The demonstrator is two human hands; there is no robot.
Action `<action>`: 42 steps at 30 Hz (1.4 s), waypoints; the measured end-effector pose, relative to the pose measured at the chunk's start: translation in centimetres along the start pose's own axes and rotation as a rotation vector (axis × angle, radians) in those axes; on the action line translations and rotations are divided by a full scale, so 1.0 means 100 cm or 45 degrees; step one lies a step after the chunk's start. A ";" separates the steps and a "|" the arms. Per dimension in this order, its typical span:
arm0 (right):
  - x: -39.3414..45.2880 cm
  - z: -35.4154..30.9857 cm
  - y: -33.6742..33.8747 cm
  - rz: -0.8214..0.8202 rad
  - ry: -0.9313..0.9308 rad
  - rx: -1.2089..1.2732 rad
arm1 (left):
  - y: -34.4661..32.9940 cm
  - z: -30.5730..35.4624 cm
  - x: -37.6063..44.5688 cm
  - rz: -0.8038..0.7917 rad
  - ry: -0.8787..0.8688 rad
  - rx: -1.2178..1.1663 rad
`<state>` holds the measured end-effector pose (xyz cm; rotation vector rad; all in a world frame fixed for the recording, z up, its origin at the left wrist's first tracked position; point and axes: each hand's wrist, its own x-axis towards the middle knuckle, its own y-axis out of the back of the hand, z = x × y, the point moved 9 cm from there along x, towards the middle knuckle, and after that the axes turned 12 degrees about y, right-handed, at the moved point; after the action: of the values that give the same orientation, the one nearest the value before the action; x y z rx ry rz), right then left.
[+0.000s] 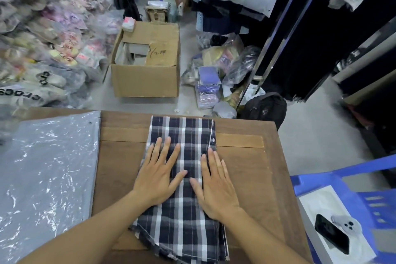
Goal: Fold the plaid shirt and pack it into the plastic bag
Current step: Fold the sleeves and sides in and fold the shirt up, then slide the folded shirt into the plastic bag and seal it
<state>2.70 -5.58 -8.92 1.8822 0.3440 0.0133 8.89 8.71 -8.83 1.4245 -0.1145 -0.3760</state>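
We have both palms flat on the plaid shirt [182, 188], which lies folded into a long strip down the middle of the wooden bench [246, 167], near end hanging over our edge. Left hand [159, 174] fingers [157, 148] spread and released, gripping nothing; right hand [216, 184] likewise flat, fingers together, thumbs nearly meeting mid-strip. Plastic bag [49, 178] lies flat on the bench's left side, apart from the shirt. To our right, a phone [331, 234] on a blue chair [351, 178]. Past the bench, an open cardboard box [145, 79] on the floor.
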 end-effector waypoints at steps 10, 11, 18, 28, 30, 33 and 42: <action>-0.014 0.036 0.021 0.372 -0.894 1.022 | 0.005 0.003 -0.002 -0.065 0.026 0.022; -0.011 0.040 0.021 0.325 -0.916 1.083 | 0.006 0.004 -0.005 -0.086 0.034 0.036; 0.027 0.052 0.082 0.070 -0.511 0.582 | 0.017 0.038 -0.060 -0.266 0.011 0.023; 0.081 -0.056 0.086 -0.019 0.214 -0.506 | 0.076 -0.024 -0.051 0.225 -0.002 -0.324; 0.093 -0.085 0.068 -0.069 0.422 -0.520 | 0.095 -0.081 -0.040 0.384 0.272 -0.314; 0.104 -0.105 0.041 -0.267 0.541 -0.602 | 0.097 -0.162 -0.036 0.377 0.704 -0.171; 0.111 -0.102 0.018 -0.320 0.510 -0.581 | 0.050 -0.206 -0.054 0.215 0.814 -0.204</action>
<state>11.89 6.01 -5.64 1.3662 0.7816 0.2794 10.90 30.32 -6.27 1.3044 0.3078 0.2144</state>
